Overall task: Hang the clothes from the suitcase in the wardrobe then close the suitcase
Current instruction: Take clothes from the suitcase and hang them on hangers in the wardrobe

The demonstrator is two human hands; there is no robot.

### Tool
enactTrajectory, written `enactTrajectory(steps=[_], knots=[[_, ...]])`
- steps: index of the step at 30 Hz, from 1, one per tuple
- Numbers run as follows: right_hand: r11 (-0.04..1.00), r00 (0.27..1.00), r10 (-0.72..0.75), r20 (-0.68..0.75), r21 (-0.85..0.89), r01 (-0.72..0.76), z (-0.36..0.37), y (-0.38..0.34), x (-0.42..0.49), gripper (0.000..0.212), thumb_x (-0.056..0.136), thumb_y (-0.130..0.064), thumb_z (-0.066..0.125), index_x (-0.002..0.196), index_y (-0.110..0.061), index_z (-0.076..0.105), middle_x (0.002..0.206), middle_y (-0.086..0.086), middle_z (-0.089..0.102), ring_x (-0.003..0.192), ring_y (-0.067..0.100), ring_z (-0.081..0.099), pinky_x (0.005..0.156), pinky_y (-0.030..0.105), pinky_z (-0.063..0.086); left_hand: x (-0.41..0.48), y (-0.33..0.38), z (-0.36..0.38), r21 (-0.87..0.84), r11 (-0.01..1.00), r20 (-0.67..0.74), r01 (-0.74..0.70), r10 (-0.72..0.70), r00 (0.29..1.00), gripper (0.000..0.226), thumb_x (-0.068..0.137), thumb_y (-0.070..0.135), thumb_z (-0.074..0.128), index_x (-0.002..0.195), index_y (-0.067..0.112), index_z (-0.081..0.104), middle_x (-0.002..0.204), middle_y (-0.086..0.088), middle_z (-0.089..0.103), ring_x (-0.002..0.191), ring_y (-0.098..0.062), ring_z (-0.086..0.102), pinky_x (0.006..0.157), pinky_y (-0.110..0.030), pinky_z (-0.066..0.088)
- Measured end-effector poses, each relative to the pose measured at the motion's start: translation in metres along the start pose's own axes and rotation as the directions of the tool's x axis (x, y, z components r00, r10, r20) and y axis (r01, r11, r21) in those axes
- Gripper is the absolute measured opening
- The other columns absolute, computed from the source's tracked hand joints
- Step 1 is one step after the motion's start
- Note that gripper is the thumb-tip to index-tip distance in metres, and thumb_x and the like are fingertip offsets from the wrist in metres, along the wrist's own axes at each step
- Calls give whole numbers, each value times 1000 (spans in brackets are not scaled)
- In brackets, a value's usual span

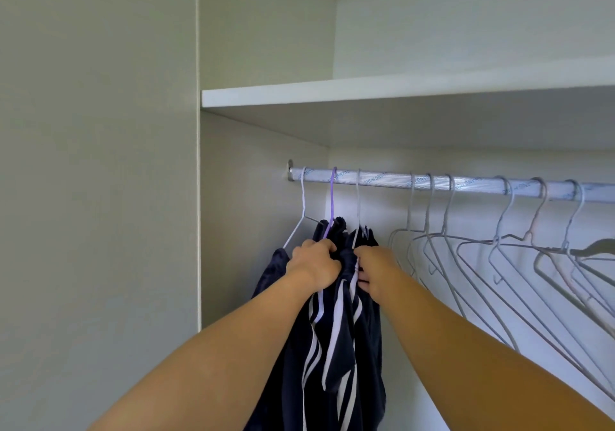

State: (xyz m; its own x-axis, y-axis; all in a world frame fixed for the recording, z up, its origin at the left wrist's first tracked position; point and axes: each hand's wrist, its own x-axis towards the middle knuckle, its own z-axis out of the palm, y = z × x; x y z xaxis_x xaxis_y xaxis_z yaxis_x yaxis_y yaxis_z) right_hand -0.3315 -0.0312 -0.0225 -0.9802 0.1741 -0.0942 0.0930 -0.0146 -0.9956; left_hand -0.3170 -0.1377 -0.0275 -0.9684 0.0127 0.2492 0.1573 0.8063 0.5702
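Dark navy clothes with white stripes (336, 340) hang at the left end of the silver wardrobe rail (382, 179). They hang from a purple hanger (332, 204), with a white hanger (302, 211) to its left and another white one to its right. My left hand (312, 262) grips the bunched top of the dark fabric just under the purple hanger. Close beside it, my right hand (372, 269) pinches the gathered waistband. The suitcase is out of view.
Several bare wire hangers (499, 251) hang along the rail to the right of my hands. A white shelf (366, 93) runs above the rail. The wardrobe's side panel (100, 197) stands at the left.
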Motion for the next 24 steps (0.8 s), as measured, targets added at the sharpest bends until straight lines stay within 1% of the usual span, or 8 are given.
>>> enactTrajectory(steps=[3,5,7,10,13,17,22,24], knots=[[1000,999,-10,43,-18,11,-13,-3,-39,17,92,-6,46,100,2,59,106,23,62,84,28,55,90,42,49,-24,9,1,62,998,-30,21,-19,999,43,93,25,46,136,25,44,144,-4,32,131,-28,31,108,-37,34],[999,997,-5,71,-49,8,-23,0,-60,34,94,-7,46,125,7,51,132,26,51,113,36,56,103,46,41,-40,13,2,77,996,-51,37,-33,998,43,93,25,47,136,25,44,147,-2,29,133,-27,28,108,-36,33],[996,994,-7,109,-93,17,-35,4,-83,37,96,-8,45,129,7,47,128,25,54,126,38,48,107,44,38,-60,20,0,96,993,-99,67,-57,993,45,93,27,47,138,26,42,147,-3,28,134,-28,26,106,-37,32],[997,991,7,136,-82,4,-54,7,-117,32,96,-9,45,125,4,50,87,12,53,116,34,54,101,40,43,-93,32,-1,85,989,-157,123,-108,982,44,94,30,45,137,24,41,141,-8,35,130,-31,34,105,-40,37],[996,985,35,169,-87,-20,-73,20,-145,31,95,-13,48,123,0,51,100,10,49,119,32,52,92,36,46,-129,40,6,36,990,-169,139,-131,977,34,95,27,44,127,19,51,129,-10,48,117,-33,47,97,-42,45],[991,970,102,221,-104,-81,-93,49,-175,32,95,-14,49,125,-4,49,108,9,51,98,25,51,83,34,44,-180,46,20,-92,985,-148,145,-157,976,31,92,16,46,123,14,54,118,-12,59,101,-32,60,85,-38,53],[980,949,169,267,-150,-133,-108,82,-216,30,94,-12,46,122,-2,53,115,16,60,105,31,59,93,36,46,-239,44,36,-153,970,-143,191,-213,967,29,93,16,46,120,15,55,108,-5,61,81,-22,57,77,-31,50],[975,936,188,296,-168,-143,-107,92,-230,31,94,-11,46,122,-2,54,108,15,60,93,29,60,90,37,47,-256,37,41,-163,961,-152,224,-249,957,26,93,16,46,116,15,57,105,-4,61,81,-22,56,74,-29,48]])
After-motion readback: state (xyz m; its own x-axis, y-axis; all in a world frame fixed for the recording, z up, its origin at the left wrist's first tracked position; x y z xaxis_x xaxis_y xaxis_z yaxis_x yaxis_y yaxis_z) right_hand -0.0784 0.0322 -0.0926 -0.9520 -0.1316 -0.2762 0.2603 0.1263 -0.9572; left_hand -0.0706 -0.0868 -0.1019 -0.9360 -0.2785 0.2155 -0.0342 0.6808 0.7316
